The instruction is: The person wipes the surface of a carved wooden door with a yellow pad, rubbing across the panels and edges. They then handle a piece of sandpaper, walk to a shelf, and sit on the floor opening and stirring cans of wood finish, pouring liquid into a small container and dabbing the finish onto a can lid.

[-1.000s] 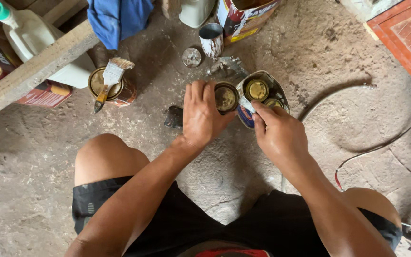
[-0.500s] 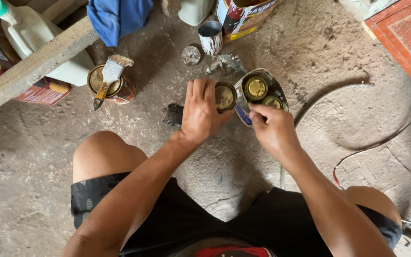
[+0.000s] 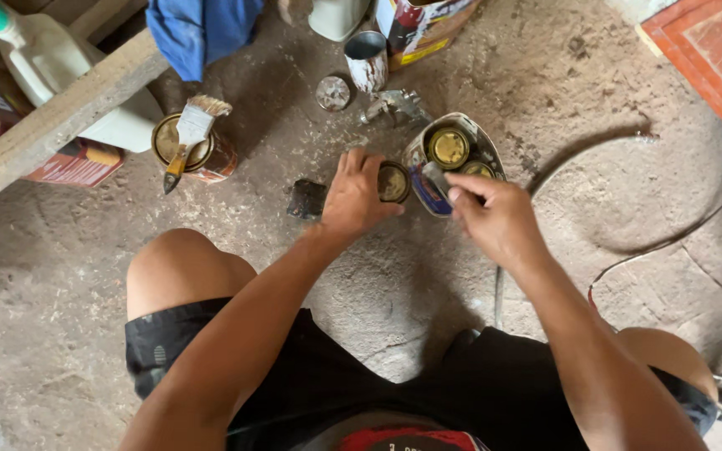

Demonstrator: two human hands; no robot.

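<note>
At the bottom of the frame we see our own bare knees and black shorts [image 3: 294, 376] as we squat over a dusty concrete floor [image 3: 60, 351]. Both forearms reach up toward the middle of the picture. Our left hand [image 3: 354, 196] is clenched around a small round tin [image 3: 394, 181], of which only the brassy top shows past the fingers; the tin stands on the floor at centre frame. Just left of that hand lies a small dark block [image 3: 306, 198]. Our right hand [image 3: 495, 219] sits just right of the tin, its fingertips pinched on what looks like a thin flat lid or blade, though the view is too poor for us to be sure. Touching that hand from above is a battered metal tray [image 3: 428, 188] that holds two more round brassy tins [image 3: 449, 147]. Farther up, at left, a paintbrush [image 3: 187, 138] rests across an open paint can [image 3: 211, 159]. Above the centre stand a paint-smeared metal cup [image 3: 366, 60] and a round lid [image 3: 333, 93]. In the upper left a wooden plank [image 3: 60, 121] crosses in front of a white plastic jug [image 3: 35, 58], and blue cloth [image 3: 202, 33] hangs at the top edge.
</note>
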